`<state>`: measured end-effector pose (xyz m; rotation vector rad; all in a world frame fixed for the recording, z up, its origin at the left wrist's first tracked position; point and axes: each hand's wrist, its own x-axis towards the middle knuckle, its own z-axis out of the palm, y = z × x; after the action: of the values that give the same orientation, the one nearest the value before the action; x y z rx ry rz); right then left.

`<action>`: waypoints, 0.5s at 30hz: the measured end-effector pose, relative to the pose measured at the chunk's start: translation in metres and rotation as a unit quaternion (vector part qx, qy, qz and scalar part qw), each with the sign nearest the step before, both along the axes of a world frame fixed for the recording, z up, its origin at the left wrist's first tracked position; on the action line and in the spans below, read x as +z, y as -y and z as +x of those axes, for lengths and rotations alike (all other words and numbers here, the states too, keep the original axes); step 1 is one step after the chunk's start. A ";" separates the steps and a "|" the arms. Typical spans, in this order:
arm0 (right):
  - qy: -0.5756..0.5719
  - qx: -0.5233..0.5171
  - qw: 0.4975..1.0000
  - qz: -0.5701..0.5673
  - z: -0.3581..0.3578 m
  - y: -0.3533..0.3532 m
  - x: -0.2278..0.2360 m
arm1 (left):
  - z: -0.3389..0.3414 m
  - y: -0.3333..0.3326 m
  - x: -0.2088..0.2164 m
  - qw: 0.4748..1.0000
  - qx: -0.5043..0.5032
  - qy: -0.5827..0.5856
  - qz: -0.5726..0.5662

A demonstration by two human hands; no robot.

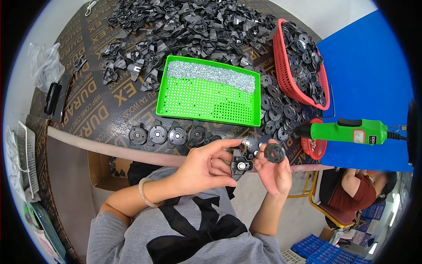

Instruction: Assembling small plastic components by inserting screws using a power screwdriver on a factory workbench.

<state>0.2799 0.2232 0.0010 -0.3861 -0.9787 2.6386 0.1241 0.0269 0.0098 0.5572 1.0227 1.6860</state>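
My left hand grips a black plastic bracket with a silver screw in its middle, held just in front of my chest. My right hand is right beside it, palm up, with a black round toothed disc pinched at its fingertips. The two parts are close together but apart. A row of assembled black parts lies on the table edge just beyond my hands.
A green perforated tray holds silver screws along its far side. A heap of black brackets covers the far table. A red basket holds black discs. A green electric screwdriver hangs at right. Another person sits lower right.
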 end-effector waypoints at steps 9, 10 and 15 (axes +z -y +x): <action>-0.013 0.007 1.000 0.000 -0.001 -0.003 0.004 | -0.006 0.002 0.002 1.000 -0.017 -0.007 -0.012; -0.013 0.007 1.000 0.000 -0.002 -0.003 0.005 | -0.006 0.002 0.003 1.000 -0.017 -0.013 -0.014; -0.020 -0.021 0.999 0.019 -0.008 0.005 0.016 | -0.006 0.001 0.002 1.000 -0.015 -0.007 -0.010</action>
<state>0.2721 0.2184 0.0171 -0.3393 -0.9964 2.5764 0.1183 0.0254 0.0119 0.5697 1.0351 1.6458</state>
